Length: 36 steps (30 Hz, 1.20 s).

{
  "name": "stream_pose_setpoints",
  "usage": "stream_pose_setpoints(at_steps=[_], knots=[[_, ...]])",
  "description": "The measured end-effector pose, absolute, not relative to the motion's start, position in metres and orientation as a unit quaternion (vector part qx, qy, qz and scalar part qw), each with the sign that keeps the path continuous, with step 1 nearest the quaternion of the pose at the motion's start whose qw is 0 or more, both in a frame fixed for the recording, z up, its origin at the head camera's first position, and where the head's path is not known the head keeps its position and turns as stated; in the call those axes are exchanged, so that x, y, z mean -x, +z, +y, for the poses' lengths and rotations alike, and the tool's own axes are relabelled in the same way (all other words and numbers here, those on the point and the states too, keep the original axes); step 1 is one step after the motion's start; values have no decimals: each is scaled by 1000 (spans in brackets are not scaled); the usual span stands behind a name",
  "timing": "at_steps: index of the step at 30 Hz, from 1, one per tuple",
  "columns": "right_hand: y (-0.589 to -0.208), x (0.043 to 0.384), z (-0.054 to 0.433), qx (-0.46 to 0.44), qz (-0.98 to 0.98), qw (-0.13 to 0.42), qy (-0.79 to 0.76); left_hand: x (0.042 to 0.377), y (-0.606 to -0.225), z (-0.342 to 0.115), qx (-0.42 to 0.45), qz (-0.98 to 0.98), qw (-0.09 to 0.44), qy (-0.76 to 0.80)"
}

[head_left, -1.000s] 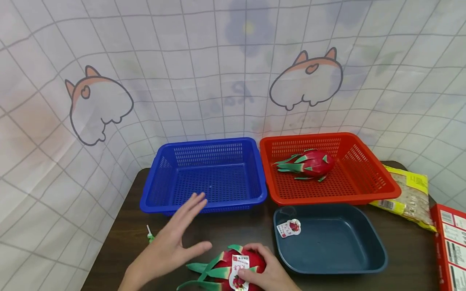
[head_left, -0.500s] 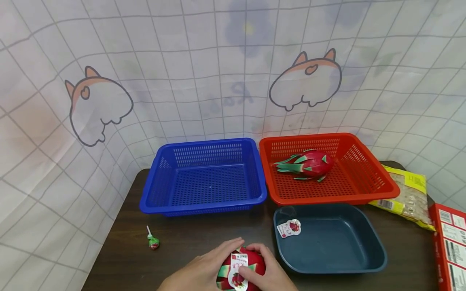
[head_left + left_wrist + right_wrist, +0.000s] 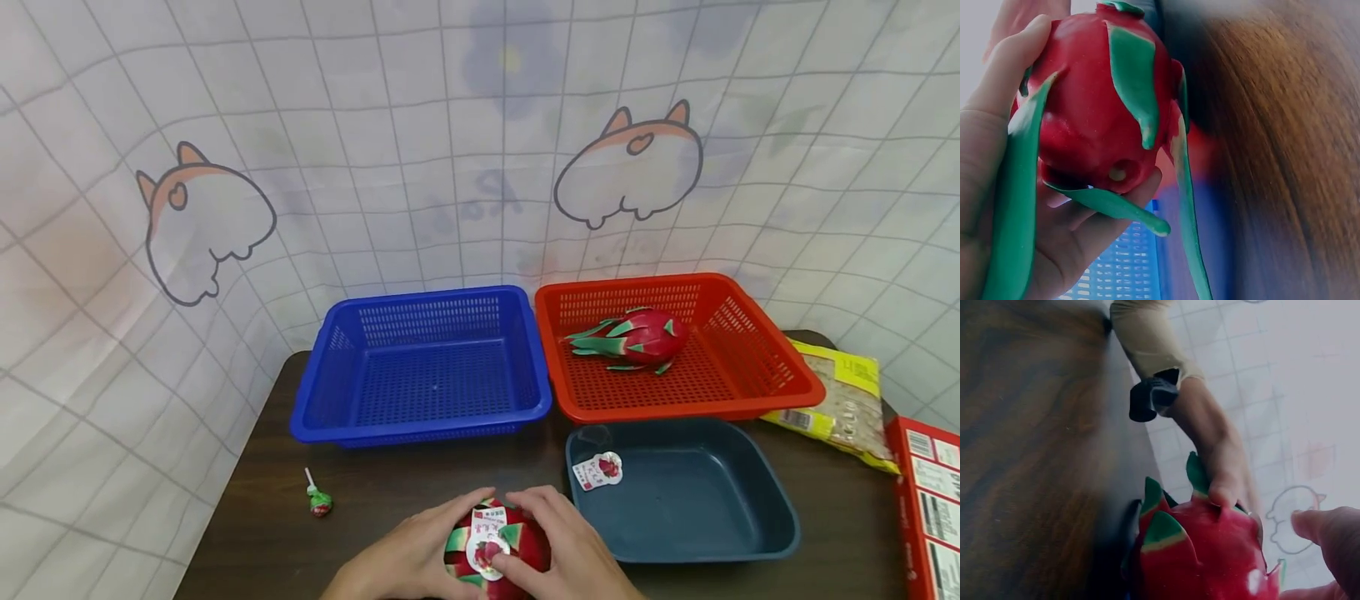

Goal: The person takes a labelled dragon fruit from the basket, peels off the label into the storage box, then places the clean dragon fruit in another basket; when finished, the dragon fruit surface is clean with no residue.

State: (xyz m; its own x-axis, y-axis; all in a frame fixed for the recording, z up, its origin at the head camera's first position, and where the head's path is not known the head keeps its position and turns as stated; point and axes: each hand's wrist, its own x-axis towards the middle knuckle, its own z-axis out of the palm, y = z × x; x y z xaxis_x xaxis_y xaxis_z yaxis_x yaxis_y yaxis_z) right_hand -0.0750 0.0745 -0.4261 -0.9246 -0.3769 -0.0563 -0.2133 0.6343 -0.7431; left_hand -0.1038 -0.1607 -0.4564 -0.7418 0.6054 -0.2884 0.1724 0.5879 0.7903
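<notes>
A red dragon fruit [image 3: 532, 546] with green-tipped scales is held between both hands at the front of the table. My left hand [image 3: 411, 546] curls round its left side, and in the left wrist view its long green leaves [image 3: 1016, 206] hang past the palm. From the other side my right hand [image 3: 573, 554] grips the fruit, the thumb lying on a white fruit sticker [image 3: 487, 533] on its upper face. The left hand also shows beyond the fruit [image 3: 1210, 550] in the right wrist view.
Behind stand a blue basket [image 3: 420, 432] and a red basket [image 3: 780, 375] with another dragon fruit [image 3: 652, 333] inside. A dark teal tray [image 3: 675, 517] bears a similar sticker [image 3: 598, 471]. A lollipop [image 3: 319, 502] lies left; a yellow packet [image 3: 847, 400] and red box [image 3: 930, 508] stand right.
My left hand has come down and right onto the dragon fruit, uncovering the lollipop. The fruit and its sticker have turned slightly, and the right hand's fingers have shifted a little.
</notes>
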Motion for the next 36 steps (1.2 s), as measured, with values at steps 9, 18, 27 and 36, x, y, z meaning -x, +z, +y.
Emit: stream_pose_setpoints(at_steps=[9, 18, 27, 36], knots=[[-422, 87, 70, 215, 905, 76, -359, 103, -456, -160, -239, 851, 261, 389], [-420, 93, 68, 211, 916, 49, -339, 101, -452, -156, -239, 852, 257, 389], [-426, 101, 71, 226, 879, 18, -419, 99, -451, -157, -251, 852, 246, 387], [-430, 114, 79, 213, 830, 155, -491, 103, -450, -156, -235, 841, 288, 394]])
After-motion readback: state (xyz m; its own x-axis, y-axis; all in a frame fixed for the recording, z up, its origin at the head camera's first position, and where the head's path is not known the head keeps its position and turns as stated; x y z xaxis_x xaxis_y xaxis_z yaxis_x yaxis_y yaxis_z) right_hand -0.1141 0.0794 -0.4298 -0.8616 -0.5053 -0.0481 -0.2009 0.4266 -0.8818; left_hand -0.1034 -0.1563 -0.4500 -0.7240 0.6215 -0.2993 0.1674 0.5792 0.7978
